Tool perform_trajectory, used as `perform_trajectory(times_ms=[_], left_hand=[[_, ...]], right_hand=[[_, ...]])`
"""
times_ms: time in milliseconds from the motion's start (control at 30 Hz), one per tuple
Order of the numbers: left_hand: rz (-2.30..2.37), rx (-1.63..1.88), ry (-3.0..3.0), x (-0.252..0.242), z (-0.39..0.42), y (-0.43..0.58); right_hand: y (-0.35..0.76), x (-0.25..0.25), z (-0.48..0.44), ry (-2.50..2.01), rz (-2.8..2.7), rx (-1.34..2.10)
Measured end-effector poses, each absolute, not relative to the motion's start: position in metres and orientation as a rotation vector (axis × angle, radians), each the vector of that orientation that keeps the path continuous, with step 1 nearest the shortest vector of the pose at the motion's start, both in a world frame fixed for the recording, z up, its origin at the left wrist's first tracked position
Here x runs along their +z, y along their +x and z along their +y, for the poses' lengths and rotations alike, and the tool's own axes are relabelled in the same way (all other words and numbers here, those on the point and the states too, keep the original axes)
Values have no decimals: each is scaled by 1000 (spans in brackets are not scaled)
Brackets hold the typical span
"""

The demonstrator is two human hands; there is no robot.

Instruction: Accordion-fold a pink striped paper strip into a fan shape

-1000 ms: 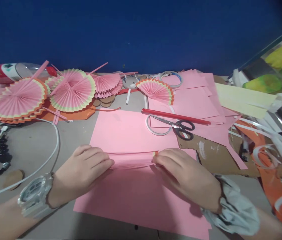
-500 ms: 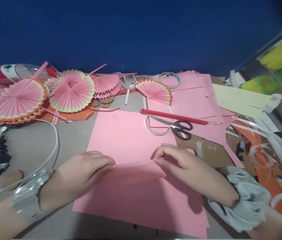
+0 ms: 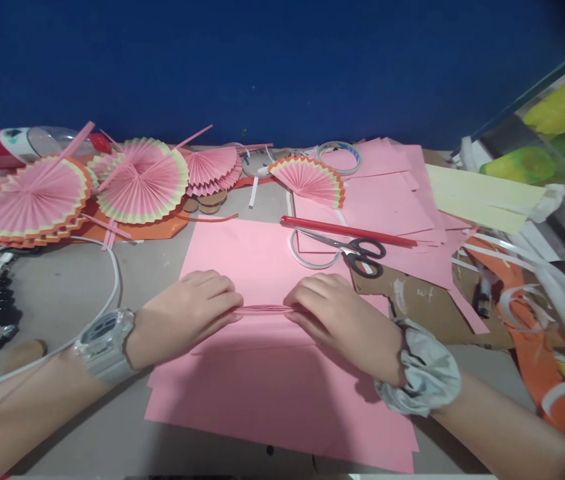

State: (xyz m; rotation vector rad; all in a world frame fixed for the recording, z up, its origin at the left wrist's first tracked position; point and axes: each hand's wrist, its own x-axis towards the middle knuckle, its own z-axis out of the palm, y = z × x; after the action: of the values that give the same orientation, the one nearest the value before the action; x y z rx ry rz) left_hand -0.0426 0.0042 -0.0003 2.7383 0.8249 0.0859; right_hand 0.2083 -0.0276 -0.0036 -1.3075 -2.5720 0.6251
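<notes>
Left hand (image 3: 189,308) and right hand (image 3: 345,320) pinching folded pink strip (image 3: 265,309); scissors (image 3: 351,251) beyond, near red stick (image 3: 349,231).

Grey tabletop (image 3: 149,263), pink sheets (image 3: 262,393), black beads (image 3: 2,307), brown cardboard (image 3: 432,317)

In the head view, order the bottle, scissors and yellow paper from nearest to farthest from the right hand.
From the right hand:
1. Scissors, just beyond it.
2. Yellow paper, farther back, to the right.
3. Bottle, back left.

Room spans the near pink paper (image 3: 277,400); scissors (image 3: 348,253) obstruct beyond the right hand (image 3: 345,317).
</notes>
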Motion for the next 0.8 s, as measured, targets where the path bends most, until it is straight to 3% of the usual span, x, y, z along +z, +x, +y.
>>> perform_trajectory(times_ms=[167,467,800], left_hand=[[710,38,2797,-5,2,-26],[817,96,2753,-6,-4,-71],[896,237,2989,-14,-38,-97]], right_hand=[[192,-10,-23,-1114,-2797,422],[227,-14,-36,-1028,-2693,413],[242,-17,-63,-862,-2808,-166]])
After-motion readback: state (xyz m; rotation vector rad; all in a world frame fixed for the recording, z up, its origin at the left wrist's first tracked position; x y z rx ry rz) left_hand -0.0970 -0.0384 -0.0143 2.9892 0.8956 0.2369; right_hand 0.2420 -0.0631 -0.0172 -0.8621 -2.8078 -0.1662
